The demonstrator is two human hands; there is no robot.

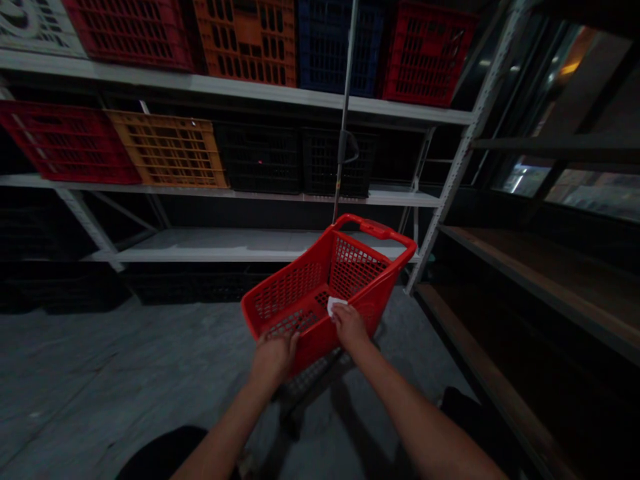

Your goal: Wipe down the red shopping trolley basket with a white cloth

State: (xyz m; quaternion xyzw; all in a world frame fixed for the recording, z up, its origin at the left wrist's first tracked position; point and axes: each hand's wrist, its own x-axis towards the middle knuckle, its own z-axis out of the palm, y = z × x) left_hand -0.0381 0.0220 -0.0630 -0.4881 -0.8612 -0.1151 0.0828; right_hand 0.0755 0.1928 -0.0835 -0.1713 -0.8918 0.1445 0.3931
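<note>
A red plastic shopping cart with perforated sides stands on the floor, its handle toward the shelves. My left hand is closed over the cart's near rim, fingers on the inner side. Between the fingers of my right hand is a small white piece of cloth or paper; which of the two I cannot tell. That hand rests at the rim farther right, with the white piece just inside it. Behind the cart's handle rises a thin metal pole. No goods are visible in the basket.
White metal shelving stands behind the cart. It bears a red crate, a yellow crate, a black crate and several others. Dark shelves line the right side. Concrete floor stretches to the left.
</note>
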